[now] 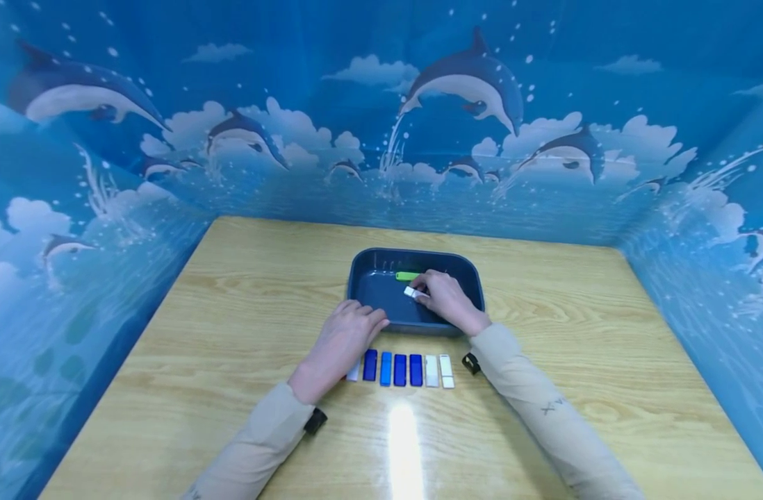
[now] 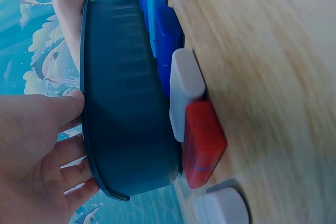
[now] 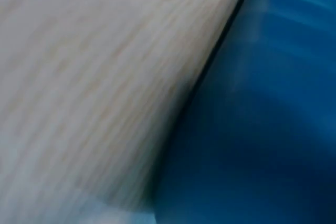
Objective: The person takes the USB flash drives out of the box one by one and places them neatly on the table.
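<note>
In the head view my right hand (image 1: 445,297) reaches into a dark blue tray (image 1: 419,329) and pinches a white USB flash drive (image 1: 411,292). A green flash drive (image 1: 407,276) lies in the tray, beyond the pinched one. At the tray's front left corner, my left hand (image 1: 345,332) touches the rim with its fingers extended. In front of the tray, several flash drives stand in a row, among them a light blue one (image 1: 386,369) and a white one (image 1: 447,371). The left wrist view also has a red one (image 2: 203,144). The right wrist view is blurred.
A wooden table (image 1: 581,305) bears everything. Blue curtains (image 1: 381,187) printed with dolphins enclose its back and sides. Close to the left hand, a white object (image 2: 222,206) lies past the red drive. Light reflects brightly off the table in front of the row.
</note>
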Motion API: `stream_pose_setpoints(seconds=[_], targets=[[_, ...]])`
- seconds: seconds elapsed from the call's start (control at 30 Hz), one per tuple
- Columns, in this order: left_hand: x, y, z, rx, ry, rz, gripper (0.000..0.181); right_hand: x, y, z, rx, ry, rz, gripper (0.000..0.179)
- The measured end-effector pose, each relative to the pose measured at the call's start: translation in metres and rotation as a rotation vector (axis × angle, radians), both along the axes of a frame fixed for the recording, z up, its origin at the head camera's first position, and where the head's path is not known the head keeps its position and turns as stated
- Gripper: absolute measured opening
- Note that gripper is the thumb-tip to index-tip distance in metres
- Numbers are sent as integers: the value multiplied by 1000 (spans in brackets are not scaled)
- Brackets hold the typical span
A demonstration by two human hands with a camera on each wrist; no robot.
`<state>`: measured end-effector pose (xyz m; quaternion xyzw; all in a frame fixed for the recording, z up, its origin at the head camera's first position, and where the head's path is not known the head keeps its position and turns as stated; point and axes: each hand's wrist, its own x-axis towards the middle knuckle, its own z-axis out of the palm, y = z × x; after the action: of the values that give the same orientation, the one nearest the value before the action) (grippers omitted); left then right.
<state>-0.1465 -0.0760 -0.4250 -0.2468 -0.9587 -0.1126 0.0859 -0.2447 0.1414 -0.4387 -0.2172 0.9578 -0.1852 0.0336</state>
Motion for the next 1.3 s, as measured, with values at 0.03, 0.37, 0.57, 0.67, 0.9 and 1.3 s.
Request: stream_pose_setpoints(seconds=[0.03, 0.37, 0.57, 0.67, 0.9, 1.3], targets=[[0, 0, 0, -3, -2, 2, 26, 0, 0, 0, 2, -4, 3, 22], [-1, 1, -1, -12, -6, 0, 27, -1, 3, 0, -10, -42, 11, 31], [0, 3, -2, -24, -22, -1, 27, 4, 11, 8, -145, -44, -46, 32], [1, 4, -1, -28, -37, 7, 28, 12, 17, 18, -316, -112, -101, 35], [1, 4, -1, 7, -15, 2, 25, 40, 36, 37, -598, -217, -182, 41], [1, 1, 0, 35, 19, -10, 25, 100, 68, 40, -556, -225, -199, 45]])
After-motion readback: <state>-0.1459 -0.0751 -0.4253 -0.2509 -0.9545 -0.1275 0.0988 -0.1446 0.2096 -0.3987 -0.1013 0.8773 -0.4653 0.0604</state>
